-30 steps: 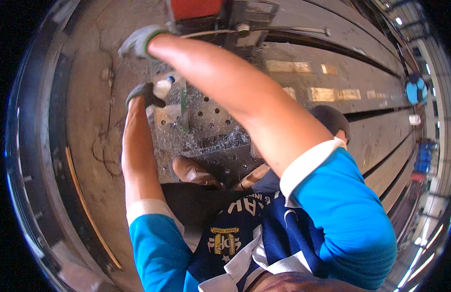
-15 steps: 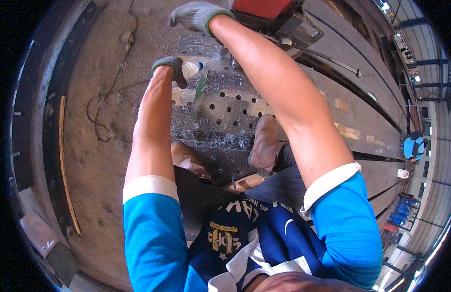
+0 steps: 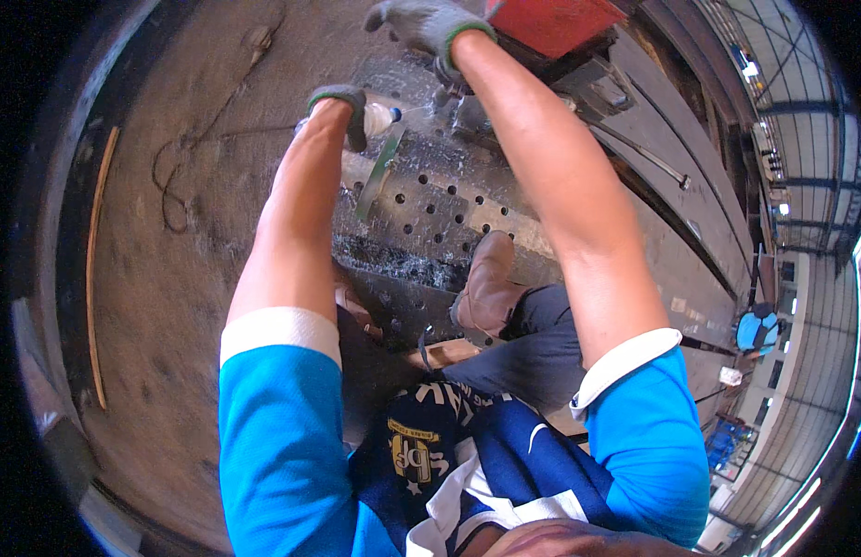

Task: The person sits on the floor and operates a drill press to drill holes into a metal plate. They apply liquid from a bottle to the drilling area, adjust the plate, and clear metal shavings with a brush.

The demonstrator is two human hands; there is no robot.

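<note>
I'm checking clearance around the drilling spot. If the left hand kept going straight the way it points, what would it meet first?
Probably the machine base beside the red machine: the gloved left hand aims its small plastic bottle rightward over the perforated steel plate. Depth is unclear.

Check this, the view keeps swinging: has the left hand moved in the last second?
No. The left hand still holds the bottle at the perforated plate's far left corner; only the camera swung.
</note>
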